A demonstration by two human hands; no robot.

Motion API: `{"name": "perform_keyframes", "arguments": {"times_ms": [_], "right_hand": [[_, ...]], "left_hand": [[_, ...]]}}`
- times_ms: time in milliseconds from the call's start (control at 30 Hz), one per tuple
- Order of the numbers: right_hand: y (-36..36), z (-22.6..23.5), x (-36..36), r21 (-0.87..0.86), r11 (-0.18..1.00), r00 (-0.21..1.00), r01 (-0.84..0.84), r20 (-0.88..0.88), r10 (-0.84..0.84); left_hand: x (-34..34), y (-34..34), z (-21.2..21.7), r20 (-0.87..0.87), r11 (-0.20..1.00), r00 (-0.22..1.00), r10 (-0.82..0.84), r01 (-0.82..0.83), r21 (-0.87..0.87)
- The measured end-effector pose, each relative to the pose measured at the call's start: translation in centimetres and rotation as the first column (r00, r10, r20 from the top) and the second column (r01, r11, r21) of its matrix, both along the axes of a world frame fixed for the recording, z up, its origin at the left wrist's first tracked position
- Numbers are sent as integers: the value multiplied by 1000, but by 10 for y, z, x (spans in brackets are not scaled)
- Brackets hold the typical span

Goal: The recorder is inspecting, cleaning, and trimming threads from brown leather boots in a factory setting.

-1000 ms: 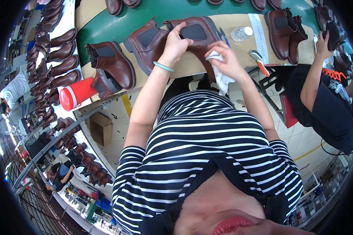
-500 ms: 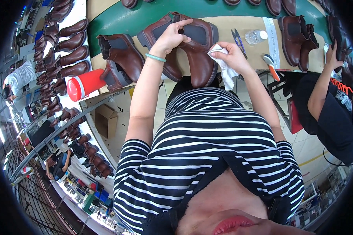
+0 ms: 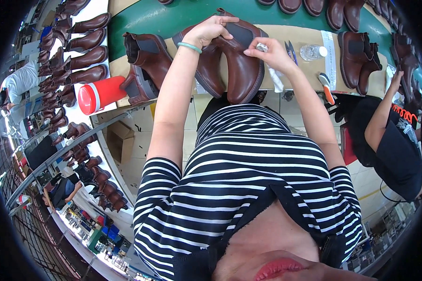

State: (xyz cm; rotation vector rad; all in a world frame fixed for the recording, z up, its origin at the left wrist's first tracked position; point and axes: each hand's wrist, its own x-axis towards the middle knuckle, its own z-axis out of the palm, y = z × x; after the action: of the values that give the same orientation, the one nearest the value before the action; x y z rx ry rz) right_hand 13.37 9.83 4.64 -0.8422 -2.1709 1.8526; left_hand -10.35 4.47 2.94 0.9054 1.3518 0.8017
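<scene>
- My left hand [image 3: 210,33] grasps the brown boot [image 3: 244,70] by its upper, thumb and fingers at the dark elastic panel [image 3: 241,33]; how far my fingers wrap behind the leather, I can't tell.
- My right hand [image 3: 273,55] pinches a white cloth [image 3: 277,80], its tail hanging below my palm, and my fingertips are at the boot's side, seemingly touching the leather.
- The boot lies between my two hands at the near table edge, toe pointing toward me, heel end away.
- I judge the step in hand to be going over this boot's surface with the cloth; the next move calls for a steady left hold and the cloth itself, more than bare fingertips, laid against the leather.
- Just left of it, partly behind my left hand, is a second boot [image 3: 209,71].
- To the right are slim pointed tools [image 3: 290,51], a clear bottle [image 3: 309,52] with a white cap, and an orange-and-white brush [image 3: 327,88].
- Farther right stands a pair of boots [image 3: 350,61]; to my left, another boot [image 3: 149,58] and a red jug [image 3: 101,96].
- On writing: the pale strip [image 3: 328,61] across the board carries faint dark marks, too small to make out; I find no brand on the boot, and no legible label on the bottle.
</scene>
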Motion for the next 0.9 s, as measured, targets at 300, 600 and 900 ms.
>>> {"name": "perform_keyframes", "arguments": {"times_ms": [300, 600, 900], "right_hand": [[5, -5, -35, 301, 953, 984, -39, 175, -15], [21, -26, 62, 245, 936, 860, 254, 385, -334], [-40, -91, 117, 756, 626, 728, 192, 318, -607]], "left_hand": [[2, 6, 1, 40, 997, 997, 69, -67, -45], [-9, -4, -8, 67, 997, 997, 36, -31, -77], [-3, -20, 7, 103, 998, 993, -60, 57, 34]]}}
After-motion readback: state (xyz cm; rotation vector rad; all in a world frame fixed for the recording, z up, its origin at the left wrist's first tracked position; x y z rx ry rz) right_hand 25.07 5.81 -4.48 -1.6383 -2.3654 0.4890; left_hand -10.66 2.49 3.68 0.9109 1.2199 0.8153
